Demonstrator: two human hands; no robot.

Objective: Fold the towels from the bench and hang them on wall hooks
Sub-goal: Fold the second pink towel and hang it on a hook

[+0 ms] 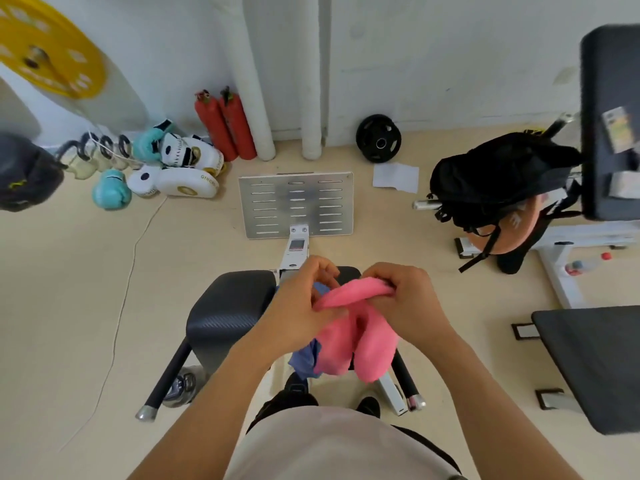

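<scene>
- Around the work area, on the floor [62, 271]: two red fire extinguishers [227, 124] lean against the wall [450, 46] beside white pipes [254, 81], and a black weight plate [378, 138] stands propped at the wall's foot.
- To the left, boxing gloves and pads [173, 168] in white and teal lie in a heap; a yellow weight plate [45, 46] hangs higher up at the far left.
- A perforated metal footplate [296, 204] lies beyond the bench [228, 313], joined to it by a white rail.
- To the right, a black backpack [498, 178] sits on other gym equipment, and a second black pad [595, 362] lies nearer, well apart from the bench.
- A sheet of white paper [396, 177] lies on the floor near the backpack.
- The pink towel [356, 327] is held up over the bench's black padded seat, bunched; its top edge runs left to right between the hands and the rest hangs down in two folds.
- A blue towel [306, 362] lies under it on the bench, mostly hidden.
- The left hand [298, 299] pinches the pink towel's left end with curled fingers; the right hand [405, 299] grips its right end, fingers closed round the cloth.
- The floor is pale beige, the wall white, with a thin cable [121, 306] trailing across the floor at left.
</scene>
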